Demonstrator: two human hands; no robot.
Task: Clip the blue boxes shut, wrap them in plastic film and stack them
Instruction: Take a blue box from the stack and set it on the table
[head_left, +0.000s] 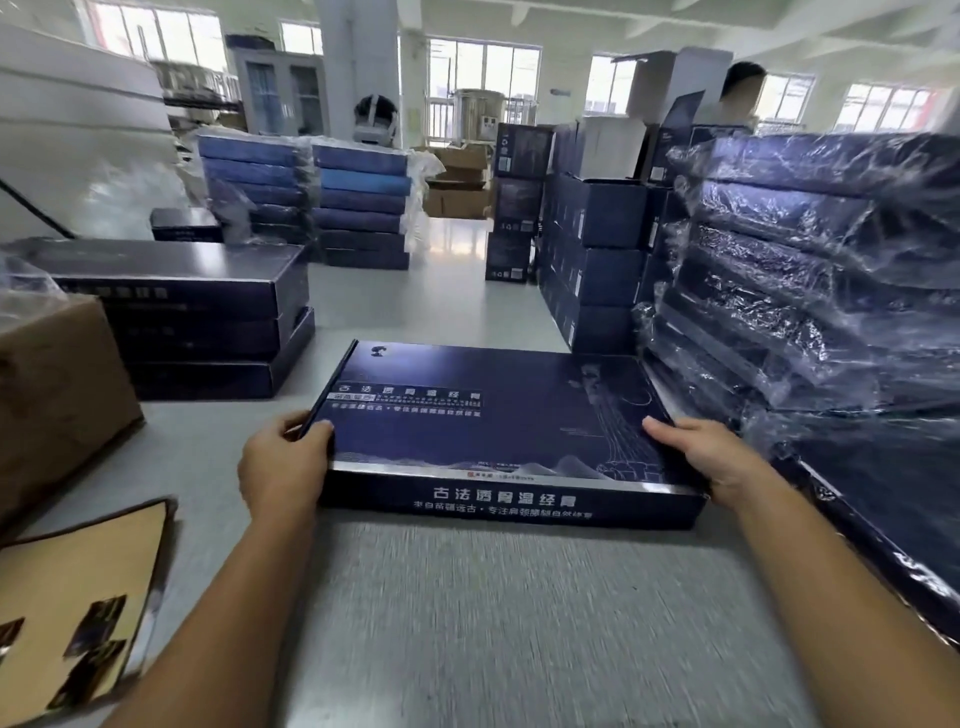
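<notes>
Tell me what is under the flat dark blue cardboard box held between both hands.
The flat dark blue cardboard box lies on the grey tabletop, left hand and right hand gripping its ends. Whatever is directly beneath it is covered.

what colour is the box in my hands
The box is dark navy with white lettering; head view.

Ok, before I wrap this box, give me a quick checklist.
1. Left hand grips the box at its left end: ok.
2. Right hand grips its right end: ok.
3. Lid lies flat: ok.
4. Box clipped shut: cannot tell.
5. Bare table on the near side to work on: ok.
6. Room atop the wrapped stack at right: cannot tell.
</notes>
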